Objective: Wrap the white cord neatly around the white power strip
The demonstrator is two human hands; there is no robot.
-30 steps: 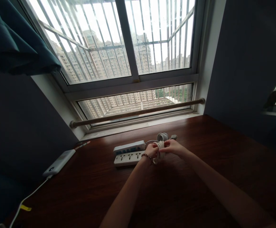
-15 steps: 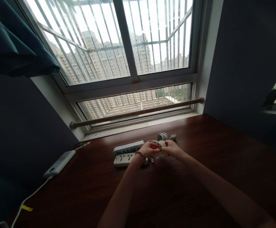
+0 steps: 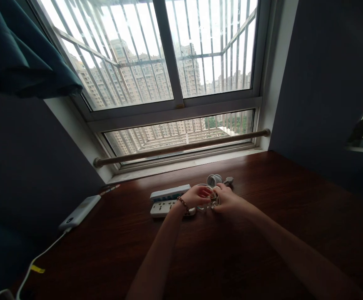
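White cord [image 3: 214, 201] bunched in loops between my hands, over the desk [image 3: 262, 246], just right of the front strip [image 3: 160, 208]. Left hand [image 3: 199, 196]: fingers curled in, pinching the cord. Right hand [image 3: 228, 198]: thumb and fingers part-closed round the loops; exact grip hidden. Done, I judge: the coil [image 3: 213, 181] behind lies wound, a plug [image 3: 229, 181] beside it. Unfinished: my bunch looks loose, not yet laid down.

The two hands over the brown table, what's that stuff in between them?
In the head view, loops of white cord lie between the left hand and the right hand, partly hidden by both.
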